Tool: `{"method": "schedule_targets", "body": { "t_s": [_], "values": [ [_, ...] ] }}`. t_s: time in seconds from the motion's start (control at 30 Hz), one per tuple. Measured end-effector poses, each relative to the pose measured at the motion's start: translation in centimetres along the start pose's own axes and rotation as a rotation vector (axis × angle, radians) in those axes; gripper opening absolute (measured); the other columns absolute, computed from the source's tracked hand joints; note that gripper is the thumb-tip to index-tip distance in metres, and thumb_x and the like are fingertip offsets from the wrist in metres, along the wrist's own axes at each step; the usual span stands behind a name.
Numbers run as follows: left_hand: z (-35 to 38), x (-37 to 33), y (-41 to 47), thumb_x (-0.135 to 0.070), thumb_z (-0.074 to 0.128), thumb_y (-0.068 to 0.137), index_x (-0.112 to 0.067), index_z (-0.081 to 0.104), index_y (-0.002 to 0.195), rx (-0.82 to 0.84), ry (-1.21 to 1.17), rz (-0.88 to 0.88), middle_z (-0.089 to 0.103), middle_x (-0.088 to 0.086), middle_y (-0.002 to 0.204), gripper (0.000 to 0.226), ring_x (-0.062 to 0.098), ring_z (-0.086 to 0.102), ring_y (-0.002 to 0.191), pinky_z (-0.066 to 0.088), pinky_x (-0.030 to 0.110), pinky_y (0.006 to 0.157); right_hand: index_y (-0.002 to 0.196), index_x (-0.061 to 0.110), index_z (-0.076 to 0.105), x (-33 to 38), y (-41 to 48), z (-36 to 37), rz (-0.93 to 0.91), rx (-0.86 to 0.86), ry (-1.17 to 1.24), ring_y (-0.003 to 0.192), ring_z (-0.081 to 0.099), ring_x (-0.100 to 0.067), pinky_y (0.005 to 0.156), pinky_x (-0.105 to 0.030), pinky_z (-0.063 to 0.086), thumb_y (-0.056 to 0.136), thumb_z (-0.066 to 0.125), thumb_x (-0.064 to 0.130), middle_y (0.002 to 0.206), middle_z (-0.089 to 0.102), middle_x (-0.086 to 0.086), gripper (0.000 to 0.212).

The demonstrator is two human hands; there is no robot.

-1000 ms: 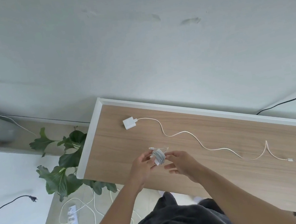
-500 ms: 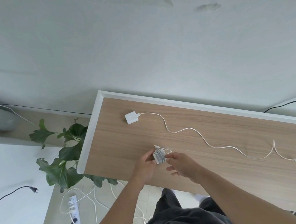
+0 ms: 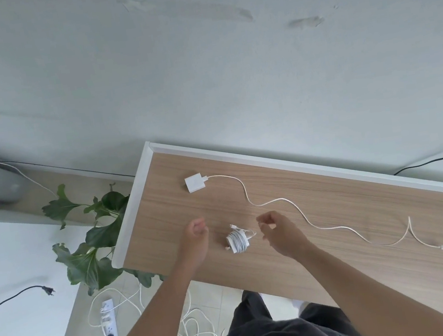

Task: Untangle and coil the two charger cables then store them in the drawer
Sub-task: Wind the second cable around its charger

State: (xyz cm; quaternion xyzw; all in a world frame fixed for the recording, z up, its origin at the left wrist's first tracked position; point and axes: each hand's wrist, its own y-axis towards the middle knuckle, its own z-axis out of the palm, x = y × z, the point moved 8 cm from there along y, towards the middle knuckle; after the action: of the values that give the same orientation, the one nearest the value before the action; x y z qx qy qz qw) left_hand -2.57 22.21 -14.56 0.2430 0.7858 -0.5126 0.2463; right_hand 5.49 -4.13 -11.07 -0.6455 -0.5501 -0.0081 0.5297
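A coiled white charger cable [image 3: 238, 241] lies on the wooden desk top [image 3: 325, 238] between my hands, one plug end sticking out at its top. My left hand [image 3: 194, 236] hovers just left of it, fingers loosely curled and holding nothing. My right hand [image 3: 277, 230] hovers just right of it, fingers apart, also holding nothing. A second white cable [image 3: 302, 213] lies uncoiled across the desk, running from a white square adapter [image 3: 194, 183] at the back left to a small plug at the right. No drawer is in view.
The desk stands against a pale wall, with a white raised rim [image 3: 133, 201] on its left and back. A green plant [image 3: 92, 233] stands left of the desk. On the floor lie a white power strip [image 3: 108, 320] and loose white cords.
Both hands let go of the coiled cable and drew apart to either side. The coil now rests on the desk by itself.
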Motion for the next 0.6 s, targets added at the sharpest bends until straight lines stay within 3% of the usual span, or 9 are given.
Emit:
{"method": "schedule_targets", "body": {
  "t_s": [0.07,0.17,0.3,0.37,0.47,0.6],
  "values": [
    [-1.5,-2.0,1.3,-0.02,0.058,0.109,-0.021,0.061,0.147,-0.074,0.056,0.065,0.068,-0.003,0.142,0.038,0.03,0.068,0.128,0.054,0.048,0.108,0.137,0.025,0.066,1.1,0.6,-1.6,-0.052,-0.087,-0.074,0.115,0.073,-0.021,0.1,-0.036,0.051,0.109,0.061,0.025,0.139,0.067,0.009,0.028],
    [-3.2,-5.1,3.5,-0.017,0.059,0.108,-0.018,0.057,0.151,-0.145,0.149,0.151,0.062,0.003,0.151,0.043,0.024,0.061,0.135,0.049,0.042,0.113,0.154,0.021,0.055,2.5,1.8,-2.7,-0.137,-0.098,-0.191,0.11,0.073,-0.02,0.097,-0.032,0.045,0.108,0.061,0.021,0.152,0.058,0.0,0.046],
    [-3.1,-8.1,6.5,-0.01,0.063,0.104,-0.018,0.043,0.164,-0.114,0.325,0.247,0.046,0.012,0.161,0.064,0.031,0.052,0.145,0.044,0.046,0.122,0.17,0.02,0.037,1.6,2.9,-2.3,-0.087,0.016,-0.325,0.153,0.052,-0.031,0.123,-0.037,0.037,0.111,0.06,0.027,0.169,0.051,-0.008,0.064],
    [-2.0,-8.8,8.1,-0.01,0.065,0.102,-0.023,0.034,0.17,-0.034,0.459,0.27,0.035,0.013,0.17,0.076,0.034,0.046,0.151,0.042,0.047,0.123,0.173,0.019,0.031,1.1,2.9,-2.1,-0.055,0.046,-0.362,0.157,0.048,-0.03,0.124,-0.035,0.034,0.112,0.058,0.03,0.172,0.049,-0.005,0.067],
    [-0.5,-9.1,9.8,-0.008,0.064,0.101,-0.028,0.029,0.171,0.01,0.687,0.278,0.027,0.015,0.174,0.081,0.039,0.043,0.152,0.046,0.043,0.114,0.173,0.017,0.03,-0.1,2.8,-1.3,-0.024,0.063,-0.373,0.153,0.052,-0.029,0.122,-0.033,0.036,0.112,0.057,0.029,0.171,0.051,-0.002,0.068],
    [0.3,-8.8,10.6,0.011,0.064,0.093,-0.021,0.05,0.159,-0.047,0.793,0.3,0.037,0.015,0.159,0.074,0.039,0.058,0.13,0.051,0.039,0.097,0.171,0.015,0.034,-2.1,2.6,-0.3,0.008,0.081,-0.356,0.153,0.05,-0.032,0.123,-0.036,0.037,0.11,0.06,0.026,0.166,0.052,-0.009,0.066]
  ]
}}
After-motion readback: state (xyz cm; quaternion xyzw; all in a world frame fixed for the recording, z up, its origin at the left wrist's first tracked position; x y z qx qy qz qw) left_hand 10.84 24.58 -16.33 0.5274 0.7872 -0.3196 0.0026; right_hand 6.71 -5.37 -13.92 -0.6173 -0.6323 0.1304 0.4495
